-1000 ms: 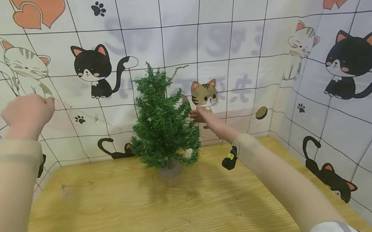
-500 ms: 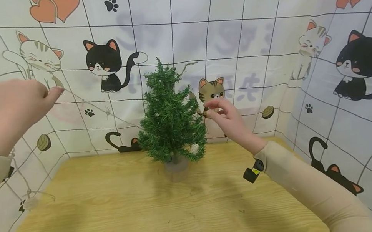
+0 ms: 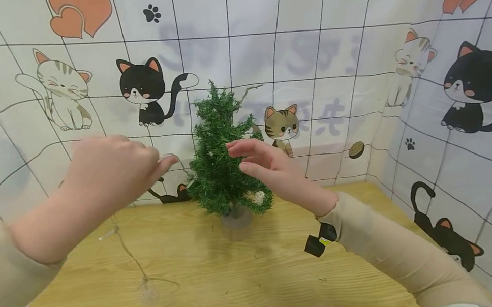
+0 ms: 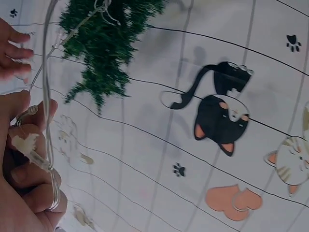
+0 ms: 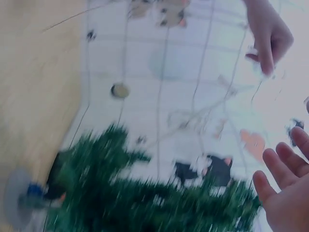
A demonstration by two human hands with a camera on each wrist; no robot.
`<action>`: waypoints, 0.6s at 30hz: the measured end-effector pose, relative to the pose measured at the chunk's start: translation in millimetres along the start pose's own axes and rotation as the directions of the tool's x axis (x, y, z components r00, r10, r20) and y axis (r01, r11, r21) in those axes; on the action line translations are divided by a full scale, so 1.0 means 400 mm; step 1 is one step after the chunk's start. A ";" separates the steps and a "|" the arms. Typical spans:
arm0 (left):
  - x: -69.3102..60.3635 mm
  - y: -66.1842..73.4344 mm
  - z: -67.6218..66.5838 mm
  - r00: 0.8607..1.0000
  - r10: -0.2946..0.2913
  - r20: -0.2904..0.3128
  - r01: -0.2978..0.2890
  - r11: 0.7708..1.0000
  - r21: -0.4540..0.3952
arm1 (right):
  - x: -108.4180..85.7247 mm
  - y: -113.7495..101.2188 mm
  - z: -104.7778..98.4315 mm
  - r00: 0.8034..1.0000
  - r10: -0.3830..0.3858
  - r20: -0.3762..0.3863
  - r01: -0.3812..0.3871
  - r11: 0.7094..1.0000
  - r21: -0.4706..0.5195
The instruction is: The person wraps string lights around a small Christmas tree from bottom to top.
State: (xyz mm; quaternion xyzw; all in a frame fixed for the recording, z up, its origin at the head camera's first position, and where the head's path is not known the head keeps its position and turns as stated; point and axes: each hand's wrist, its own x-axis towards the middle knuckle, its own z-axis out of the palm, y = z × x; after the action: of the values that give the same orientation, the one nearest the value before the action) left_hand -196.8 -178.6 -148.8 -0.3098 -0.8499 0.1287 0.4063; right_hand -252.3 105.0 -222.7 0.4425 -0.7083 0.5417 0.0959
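A small green artificial Christmas tree (image 3: pixel 227 150) stands upright in a pale round base (image 3: pixel 237 220) on the wooden table. My left hand (image 3: pixel 111 185), left of the tree, grips a string of lights with clear wire; loops of that light string (image 4: pixel 47 96) run through its curled fingers in the left wrist view. One stretch leads to the tree's left side. Another hangs below the hand, with a clear ball-like piece (image 3: pixel 147 291) on it. My right hand (image 3: pixel 271 173) is in front of the tree's right half, fingers loosely bent around nothing. A whitish ball (image 3: pixel 259 197) sits among the lower right branches.
Behind and beside the wooden table (image 3: pixel 262 284) hangs a white gridded cloth (image 3: pixel 241 5) printed with cats and hearts. Small dark bits lie scattered on the tabletop. A black camera (image 3: pixel 317 242) is strapped below my right wrist.
My left hand has come rightward and down, nearer the tree, and the light string between them has slackened. My right hand has shifted left across the tree's front. The tree stays in place.
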 end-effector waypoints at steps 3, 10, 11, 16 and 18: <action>0.021 0.062 0.002 0.994 0.096 -0.058 -0.095 0.995 0.018 | 0.019 -0.035 0.023 0.999 0.000 0.043 -0.005 0.995 0.096; 0.072 0.128 0.012 0.961 0.246 -0.127 -0.240 0.969 0.063 | 0.075 -0.078 0.058 0.977 0.039 0.209 -0.066 0.990 0.121; 0.079 0.128 0.016 0.959 0.249 -0.133 -0.242 0.968 0.066 | 0.083 -0.073 0.060 0.970 0.044 0.237 -0.072 0.991 0.110; 0.101 0.107 0.017 0.979 0.196 -0.058 -0.194 0.980 0.038 | 0.111 -0.032 0.052 0.967 0.053 0.248 -0.073 0.995 0.070; 0.105 0.095 0.019 0.991 0.133 -0.018 -0.134 0.991 -0.013 | 0.119 -0.022 0.043 0.979 0.069 0.190 -0.082 0.995 0.063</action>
State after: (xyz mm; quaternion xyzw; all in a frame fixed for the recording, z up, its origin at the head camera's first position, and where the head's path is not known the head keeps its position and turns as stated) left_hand -206.9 -122.4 -145.7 -0.3699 -0.8246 0.1469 0.4021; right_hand -268.2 65.4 -194.0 0.4673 -0.7111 0.5253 -0.0076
